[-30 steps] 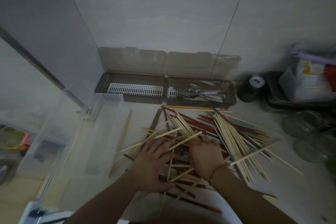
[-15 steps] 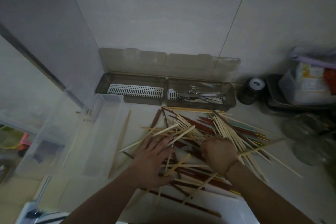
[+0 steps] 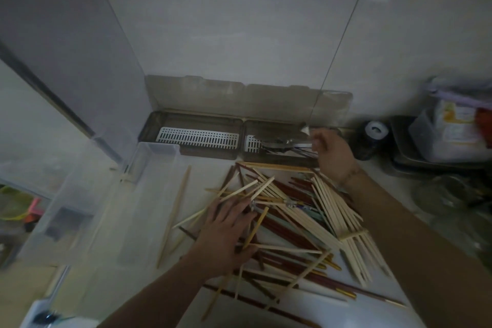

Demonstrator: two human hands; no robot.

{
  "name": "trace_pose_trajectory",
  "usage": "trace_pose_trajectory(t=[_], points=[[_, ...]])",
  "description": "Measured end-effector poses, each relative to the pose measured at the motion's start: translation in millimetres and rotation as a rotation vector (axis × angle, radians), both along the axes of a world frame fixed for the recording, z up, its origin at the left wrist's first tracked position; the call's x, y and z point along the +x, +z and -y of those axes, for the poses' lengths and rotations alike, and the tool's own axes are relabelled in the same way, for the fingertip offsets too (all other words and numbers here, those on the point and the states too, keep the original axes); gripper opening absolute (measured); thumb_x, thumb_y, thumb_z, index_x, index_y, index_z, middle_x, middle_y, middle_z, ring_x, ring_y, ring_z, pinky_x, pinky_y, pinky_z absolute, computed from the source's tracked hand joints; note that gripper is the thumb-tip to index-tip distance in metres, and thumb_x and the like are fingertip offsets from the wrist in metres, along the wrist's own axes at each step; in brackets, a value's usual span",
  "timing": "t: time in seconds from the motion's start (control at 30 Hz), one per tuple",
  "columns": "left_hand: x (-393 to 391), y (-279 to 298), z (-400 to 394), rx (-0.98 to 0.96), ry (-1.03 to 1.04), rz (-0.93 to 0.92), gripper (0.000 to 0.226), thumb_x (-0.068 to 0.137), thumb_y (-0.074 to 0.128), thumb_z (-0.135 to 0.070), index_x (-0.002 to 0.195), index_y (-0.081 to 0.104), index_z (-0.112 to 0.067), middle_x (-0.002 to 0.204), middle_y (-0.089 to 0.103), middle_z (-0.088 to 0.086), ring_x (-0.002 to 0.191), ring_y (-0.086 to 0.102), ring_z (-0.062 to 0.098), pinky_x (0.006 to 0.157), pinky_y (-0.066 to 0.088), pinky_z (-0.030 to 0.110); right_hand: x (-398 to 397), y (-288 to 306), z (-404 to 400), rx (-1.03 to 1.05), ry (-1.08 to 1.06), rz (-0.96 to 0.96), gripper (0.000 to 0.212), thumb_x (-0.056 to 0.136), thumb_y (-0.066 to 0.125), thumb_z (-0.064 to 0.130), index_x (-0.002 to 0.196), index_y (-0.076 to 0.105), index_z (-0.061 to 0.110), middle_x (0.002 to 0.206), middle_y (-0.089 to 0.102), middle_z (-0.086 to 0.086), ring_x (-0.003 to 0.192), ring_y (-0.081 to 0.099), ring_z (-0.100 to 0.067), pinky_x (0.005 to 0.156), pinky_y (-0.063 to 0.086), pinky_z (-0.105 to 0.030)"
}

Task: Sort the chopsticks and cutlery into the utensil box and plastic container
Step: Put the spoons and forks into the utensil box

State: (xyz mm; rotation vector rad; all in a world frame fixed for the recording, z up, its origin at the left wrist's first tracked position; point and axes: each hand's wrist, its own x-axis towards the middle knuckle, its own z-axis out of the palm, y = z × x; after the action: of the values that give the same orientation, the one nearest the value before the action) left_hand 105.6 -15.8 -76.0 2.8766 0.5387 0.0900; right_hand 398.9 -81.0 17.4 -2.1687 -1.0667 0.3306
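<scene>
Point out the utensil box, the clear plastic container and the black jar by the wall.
utensil box point(image 3: 194, 153), head view, front rim of its left compartment
plastic container point(image 3: 159, 145), head view, far rim
black jar point(image 3: 368, 145), head view, dark side below its pale lid

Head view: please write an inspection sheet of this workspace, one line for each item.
Surface: pale counter, dim light.
Job's things: chopsticks piled loose; utensil box, lid open, cutlery in right compartment; plastic container at left.
Clutter: dark jar, tray with bags at right.
Grippers: left hand flat on pile; right hand at the box, grip unclear.
Cables: nothing seen.
Surroundings: tiled wall.
</scene>
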Motion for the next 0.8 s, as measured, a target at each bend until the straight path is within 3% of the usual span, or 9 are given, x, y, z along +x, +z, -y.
trace_pose_trajectory(t=[0.1, 0.33, 0.47, 0.57, 0.67, 0.8], points=[[0, -3, 0, -0.039, -0.002, 0.017, 0.067, 0.084, 0.049, -0.067, 0.140, 0.046, -0.029, 0.155, 0.031, -0.006, 0.146, 0.022, 0.021, 0.114, 0.019, 0.055, 25, -17, -25, -0.242, 0.046, 0.101, 0.023, 0.095, 0.047, 0.006, 0.099, 0.066, 0.018, 0.109, 0.062, -0.006, 0.098, 0.056, -0.022, 0.088, 0.042, -0.027], [-1, -3, 3, -0.056, 0.022, 0.038, 0.067, 0.087, 0.048, -0.063, 0.143, 0.040, -0.028, 0.156, 0.027, -0.006, 0.147, 0.019, 0.022, 0.114, 0.020, 0.054, 33, -46, -50, -0.469, 0.074, 0.126, 0.026, 0.092, 0.054, 0.014, 0.088, 0.062, 0.038, 0.107, 0.062, -0.001, 0.094, 0.056, -0.017, 0.090, 0.050, -0.035], [-2, -3, 4, -0.045, 0.023, 0.067, 0.066, 0.085, 0.052, -0.062, 0.141, 0.042, -0.028, 0.156, 0.029, -0.005, 0.146, 0.022, 0.023, 0.115, 0.017, 0.053, 51, -45, -39, -0.370, 0.087, 0.076, 0.024, 0.091, 0.056, 0.007, 0.092, 0.067, 0.028, 0.096, 0.063, 0.004, 0.096, 0.061, -0.018, 0.091, 0.048, -0.029], [-2, -5, 4, -0.039, 0.040, 0.070, 0.065, 0.086, 0.049, -0.065, 0.140, 0.045, -0.028, 0.156, 0.028, -0.005, 0.145, 0.023, 0.025, 0.116, 0.015, 0.053, 66, -28, -4, -0.132, -0.063, 0.091, 0.018, 0.088, 0.059, 0.005, 0.093, 0.070, 0.019, 0.099, 0.070, -0.006, 0.095, 0.064, -0.025, 0.093, 0.048, -0.031], [-2, -10, 4, -0.059, 0.044, 0.071, 0.065, 0.088, 0.045, -0.066, 0.142, 0.042, -0.029, 0.156, 0.028, -0.005, 0.144, 0.026, 0.024, 0.115, 0.017, 0.052, 59, -16, 58, -0.070, -0.127, 0.211, 0.013, 0.088, 0.061, 0.006, 0.094, 0.072, 0.011, 0.097, 0.070, -0.011, 0.092, 0.063, -0.029, 0.084, 0.044, -0.028], [-1, -11, 2, -0.058, 0.040, 0.078, 0.065, 0.086, 0.047, -0.065, 0.140, 0.047, -0.027, 0.152, 0.036, -0.002, 0.141, 0.031, 0.025, 0.114, 0.022, 0.049, 28, -32, 145, -0.080, -0.091, 0.325, 0.027, 0.084, 0.050, 0.024, 0.092, 0.072, 0.012, 0.094, 0.069, -0.008, 0.089, 0.059, -0.022, 0.080, 0.039, -0.021]])
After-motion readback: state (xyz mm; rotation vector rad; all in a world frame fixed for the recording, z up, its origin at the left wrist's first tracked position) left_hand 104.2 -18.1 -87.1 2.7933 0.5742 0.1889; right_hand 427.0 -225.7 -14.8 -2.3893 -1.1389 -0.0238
